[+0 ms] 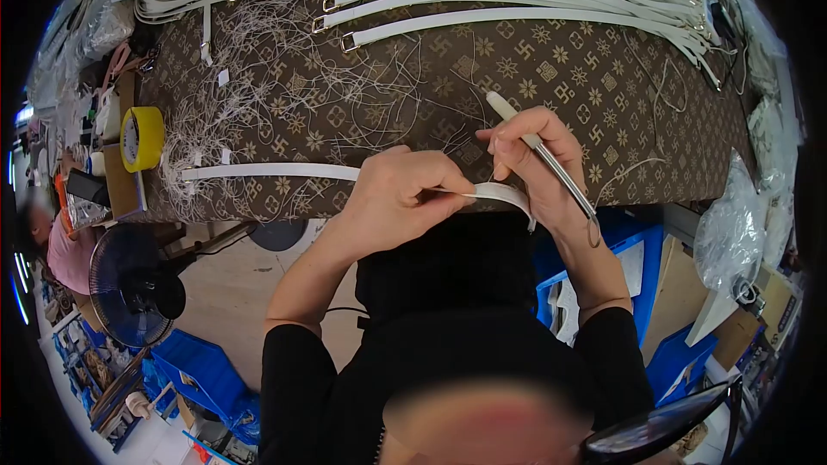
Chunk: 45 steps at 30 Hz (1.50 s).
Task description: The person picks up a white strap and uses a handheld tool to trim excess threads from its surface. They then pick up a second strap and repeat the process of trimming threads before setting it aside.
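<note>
Along the near edge of the desk, the white strap is lying and curling at one end — looking light, bendy, easiest pinched flat. The left hand is pinching it; the right hand is gripping a metal-shafted tool.
</note>
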{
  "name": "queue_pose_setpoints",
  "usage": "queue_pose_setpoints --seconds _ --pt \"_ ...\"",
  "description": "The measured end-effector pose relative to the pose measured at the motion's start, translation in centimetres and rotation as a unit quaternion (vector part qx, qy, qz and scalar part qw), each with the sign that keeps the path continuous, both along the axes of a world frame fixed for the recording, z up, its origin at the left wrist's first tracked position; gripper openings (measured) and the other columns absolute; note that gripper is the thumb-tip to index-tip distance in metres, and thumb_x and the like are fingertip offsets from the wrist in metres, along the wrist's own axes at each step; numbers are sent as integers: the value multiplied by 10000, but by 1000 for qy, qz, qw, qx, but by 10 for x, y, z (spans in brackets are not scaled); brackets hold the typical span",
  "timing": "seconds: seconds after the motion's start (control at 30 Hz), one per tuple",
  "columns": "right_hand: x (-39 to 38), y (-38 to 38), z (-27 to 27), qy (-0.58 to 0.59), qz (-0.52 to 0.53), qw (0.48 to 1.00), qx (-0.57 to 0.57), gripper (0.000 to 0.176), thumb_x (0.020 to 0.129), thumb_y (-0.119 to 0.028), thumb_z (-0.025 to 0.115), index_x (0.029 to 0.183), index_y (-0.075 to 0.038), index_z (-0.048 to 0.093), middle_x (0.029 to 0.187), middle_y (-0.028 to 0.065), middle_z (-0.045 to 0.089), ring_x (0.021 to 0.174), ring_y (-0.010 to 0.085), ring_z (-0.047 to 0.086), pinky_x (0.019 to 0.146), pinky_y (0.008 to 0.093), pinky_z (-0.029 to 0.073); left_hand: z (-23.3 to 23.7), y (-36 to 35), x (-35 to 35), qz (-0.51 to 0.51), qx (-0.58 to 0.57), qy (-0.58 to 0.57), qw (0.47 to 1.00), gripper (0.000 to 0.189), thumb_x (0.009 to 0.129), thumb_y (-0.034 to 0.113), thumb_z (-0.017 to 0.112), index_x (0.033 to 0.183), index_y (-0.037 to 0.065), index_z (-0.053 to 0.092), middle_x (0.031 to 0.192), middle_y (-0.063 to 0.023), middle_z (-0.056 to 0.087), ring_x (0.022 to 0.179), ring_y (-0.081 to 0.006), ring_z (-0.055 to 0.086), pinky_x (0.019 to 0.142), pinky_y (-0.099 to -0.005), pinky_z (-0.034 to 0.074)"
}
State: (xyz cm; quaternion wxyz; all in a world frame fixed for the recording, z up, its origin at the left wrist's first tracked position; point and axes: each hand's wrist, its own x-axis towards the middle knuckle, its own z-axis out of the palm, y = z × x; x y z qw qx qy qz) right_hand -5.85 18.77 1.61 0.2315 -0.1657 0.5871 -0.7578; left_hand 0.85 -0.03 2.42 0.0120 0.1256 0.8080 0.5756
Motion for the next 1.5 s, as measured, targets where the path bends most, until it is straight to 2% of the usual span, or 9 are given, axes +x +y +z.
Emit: queue_pose_setpoints --seconds 0.07,0.13,0.2,0.37,0.77,1.03,1.23,1.4,1.5 --pt "-3 -1 -4 -29 -1 999 -14 48 913 -62 591 956 -42 589 805 20 570 665 60 550 625 199 452 3 -2 -1 5 59 -72 996 33 804 94 685 822 73 666 710 -14 651 572 -103 579 513 -230 397" --pt "-10 -2 -11 -91 12 996 -9 67 904 -79 607 959 -42 594 796 26 583 667 69 559 646 209 461 7 -9 -6 -23 158 -278 947 86 863 114 649 877 32 670 692 -14 648 575 -62 556 487 -207 398" --pt "-11 -1 -11 -100 15 994 34 96 900 -91 615 984 -50 592 782 29 594 661 80 575 664 218 472 7 -17 -12 -37 192 -310 930 145 899 156 615 896 21 667 689 5 636 553 -38 510 477 -185 371" --pt "-3 -8 4 -277 -9 958 -75 187 897 -112 627 1064 -65 557 731 23 593 712 130 645 628 231 494 -4 -21 -13 -81 290 -413 859 189 934 214 569 928 45 653 671 8 616 497 -20 431 450 -165 315" --pt "-3 -2 -12 -433 -11 866 -251 222 899 -122 622 1112 -112 561 758 54 611 742 169 659 437 199 468 5 -1 0 -35 192 -176 965 176 927 161 584 1010 14 635 658 33 552 594 -30 464 534 -193 367" --pt "6 -14 -5 -455 -16 850 -265 238 906 -48 580 1136 -105 562 635 14 419 531 118 408 360 183 348 2 5 2 -56 270 -148 950 197 939 170 571 1036 12 637 705 21 570 615 -38 468 559 -195 381" --pt "3 -6 -18 -464 8 818 -341 250 935 -54 524 1184 -73 514 704 39 498 566 113 463 361 185 335 1 -1 5 -64 374 -172 909 215 953 176 545 1041 0 630 721 20 552 612 -39 456 554 -191 372" --pt "9 -3 3 -266 -95 950 -135 307 940 -173 555 1204 -53 453 799 61 579 654 129 559 485 199 437 8 1 7 6 332 -144 932 226 966 197 515 1046 0 590 669 17 514 552 -25 424 501 -184 336" --pt "11 -17 22 -200 -193 957 -78 264 957 -231 535 1138 -44 492 806 66 615 651 116 563 535 204 450 9 4 7 6 327 -154 932 232 972 210 503 1054 6 578 658 19 510 533 -21 402 487 -176 308"
